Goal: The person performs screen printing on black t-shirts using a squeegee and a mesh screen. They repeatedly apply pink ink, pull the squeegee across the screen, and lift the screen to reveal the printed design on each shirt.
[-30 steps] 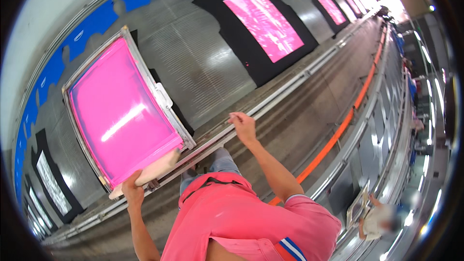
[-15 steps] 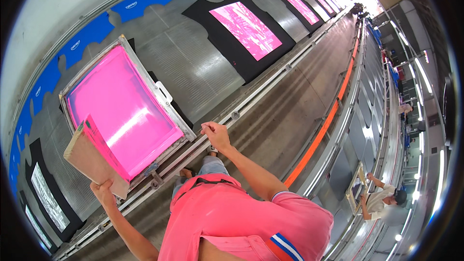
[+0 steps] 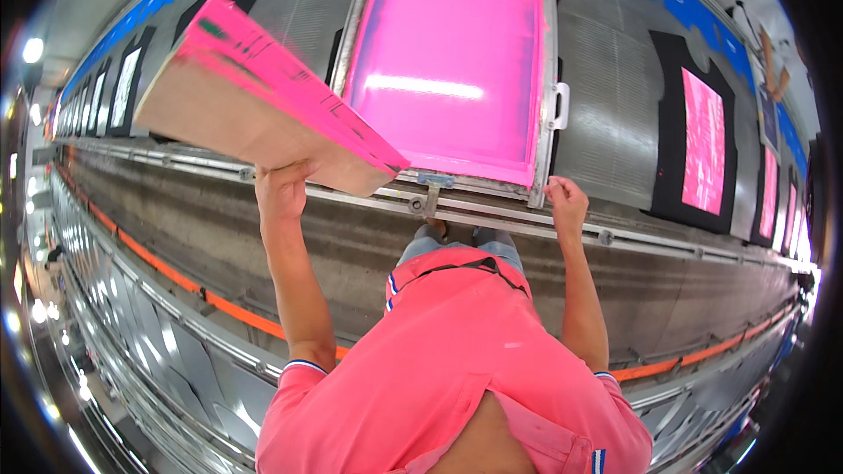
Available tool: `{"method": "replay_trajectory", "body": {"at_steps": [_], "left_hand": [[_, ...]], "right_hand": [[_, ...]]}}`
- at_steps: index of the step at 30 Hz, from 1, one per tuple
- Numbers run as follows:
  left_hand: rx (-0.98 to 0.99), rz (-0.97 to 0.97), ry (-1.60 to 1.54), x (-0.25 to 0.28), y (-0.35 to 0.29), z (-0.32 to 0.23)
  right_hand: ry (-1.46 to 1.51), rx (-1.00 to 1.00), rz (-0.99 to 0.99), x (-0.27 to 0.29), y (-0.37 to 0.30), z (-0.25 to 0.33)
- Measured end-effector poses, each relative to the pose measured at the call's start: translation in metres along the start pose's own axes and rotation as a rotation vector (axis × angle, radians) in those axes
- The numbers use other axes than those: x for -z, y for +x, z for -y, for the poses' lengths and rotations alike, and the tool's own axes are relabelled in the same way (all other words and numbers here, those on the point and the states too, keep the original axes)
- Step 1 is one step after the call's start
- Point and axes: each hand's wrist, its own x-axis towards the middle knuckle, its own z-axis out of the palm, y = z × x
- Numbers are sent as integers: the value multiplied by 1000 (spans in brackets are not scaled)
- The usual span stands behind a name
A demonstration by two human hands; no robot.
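Note:
My left hand [image 3: 283, 189] grips the lower edge of a squeegee [image 3: 255, 127], a wide brown board with wet pink ink and dark green smears along its upper edge. It is held tilted over the left side of a screen printing frame [image 3: 551, 44], and its right end overlaps the frame's near left corner. Pink ink [image 3: 448, 53] covers the mesh, shining under a light. Just right of the frame's near right corner is my right hand [image 3: 569, 200], fingers curled together with nothing visible in them. A white handle [image 3: 560, 106] sits on the frame's right side.
The frame lies on a long grey metal table [image 3: 606, 114] with a rail [image 3: 492, 215] along its near edge. Right of it lies a black shirt piece [image 3: 669, 167] with a pink print [image 3: 704, 140]. Leftward are black pieces [image 3: 132, 79] with white prints. An orange rail [image 3: 167, 263] runs behind me.
My view has swung, so the screen frame now stands nearly straight ahead. The squeegee stays in my left hand, now at the frame's left. My right hand remains by the near right corner.

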Motion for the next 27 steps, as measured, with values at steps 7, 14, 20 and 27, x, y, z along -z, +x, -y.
{"method": "replay_trajectory", "body": {"at_steps": [7, 14, 20, 27], "left_hand": [[-210, -3, -259, 68, -80, -9], [-478, 323, -428, 139, -155, -29], [-595, 250, -468, 234, -202, -24], [-599, 111, -536, 364, -243, -18]], "right_hand": [[231, -513, 653, -91, -45, -13], [379, -814, 602, -182, -75, -16], [173, -761, 435, -204, -72, -12], [137, -670, 280, -203, -84, 3]]}}
